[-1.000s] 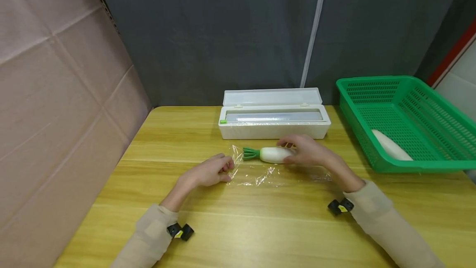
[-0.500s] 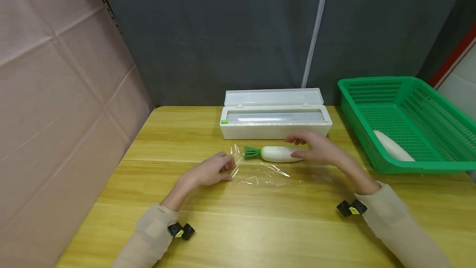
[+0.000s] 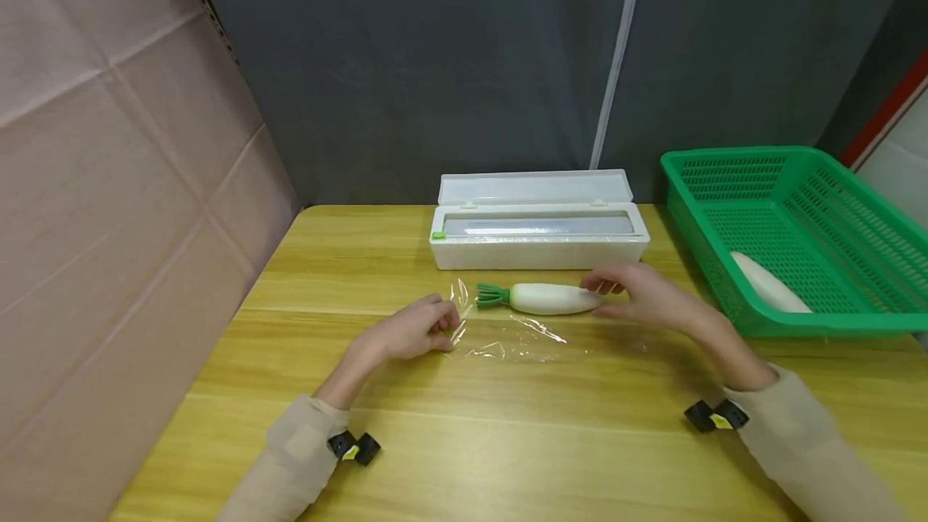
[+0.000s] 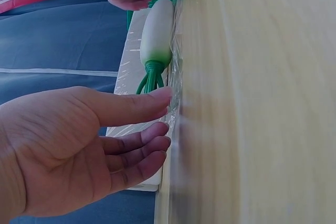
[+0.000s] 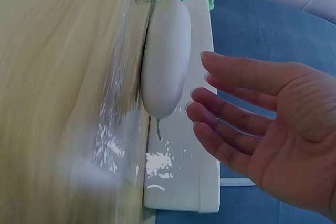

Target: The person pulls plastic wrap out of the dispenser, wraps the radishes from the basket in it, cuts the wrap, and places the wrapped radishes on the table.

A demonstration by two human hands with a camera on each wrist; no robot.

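A white radish (image 3: 551, 299) with green stalks lies sideways on a sheet of clear cling film (image 3: 522, 341), its stalks toward my left hand. My left hand (image 3: 413, 330) rests at the film's left edge, thumb and fingers apart in the left wrist view, the fingertips right at the film. By the radish's thin root end is my right hand (image 3: 641, 296), its fingers loosely bent with a gap between thumb and fingers. The right wrist view shows this hand (image 5: 278, 124) beside the radish (image 5: 167, 59), apart from it.
Behind the radish stands a white cling film dispenser (image 3: 540, 254), its lid raised and a green slider at its left. To the right, a green basket (image 3: 768, 184) holds another white radish (image 3: 768, 284). A dark curtain (image 3: 420, 79) hangs behind the wooden table (image 3: 464, 441).
My right hand has drawn off the radish toward its root end, on the right, leaving more of the radish in sight. The left hand has stayed in place.
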